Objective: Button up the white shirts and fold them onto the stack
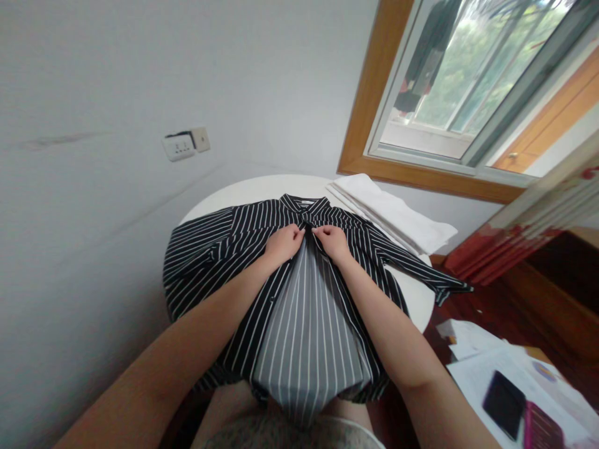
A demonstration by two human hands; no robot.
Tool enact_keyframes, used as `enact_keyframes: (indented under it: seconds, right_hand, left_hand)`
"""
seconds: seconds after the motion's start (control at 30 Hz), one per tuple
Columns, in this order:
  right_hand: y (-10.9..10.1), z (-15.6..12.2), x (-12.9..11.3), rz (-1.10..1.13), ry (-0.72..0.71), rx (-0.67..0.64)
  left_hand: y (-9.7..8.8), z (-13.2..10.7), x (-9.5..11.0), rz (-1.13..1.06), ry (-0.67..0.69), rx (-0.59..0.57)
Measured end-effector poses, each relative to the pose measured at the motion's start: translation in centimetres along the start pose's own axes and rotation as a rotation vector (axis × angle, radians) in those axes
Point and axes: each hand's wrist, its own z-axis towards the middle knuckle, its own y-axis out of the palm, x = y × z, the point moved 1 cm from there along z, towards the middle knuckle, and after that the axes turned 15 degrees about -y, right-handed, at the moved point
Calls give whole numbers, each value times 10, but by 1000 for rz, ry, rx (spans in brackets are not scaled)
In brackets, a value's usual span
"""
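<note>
A black shirt with white stripes (253, 218) lies spread face up on a round white table (262, 184), collar at the far side. Its front hangs apart below the chest, showing the grey inner side of the back. My left hand (284, 242) pinches the left front edge just below the collar. Opposite it, my right hand (332, 242) pinches the other front edge, the fingertips of both hands close together. Any button between the fingers is too small to make out. One sleeve reaches past the table's right edge; the hem drapes over the near edge.
Folded white cloth (393, 209) lies at the table's back right. A wall with a socket (178, 146) stands behind and left, a wood-framed window (353, 146) at right. Lower right, papers (482, 368) hold a dark phone (504, 404) and a magenta-edged item (543, 427).
</note>
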Motion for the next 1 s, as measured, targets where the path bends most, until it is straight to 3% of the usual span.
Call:
enact_keyframes:
  seconds: [0.2, 0.33, 1.0]
  right_hand:
    - [21, -7, 9, 373, 126, 98]
    - [28, -14, 15, 499, 195, 119]
    - [24, -20, 0, 636, 220, 48]
  left_hand:
    - [6, 1, 2, -66, 16, -86]
    - [10, 2, -3, -77, 29, -100]
    - [13, 8, -11, -206, 74, -151]
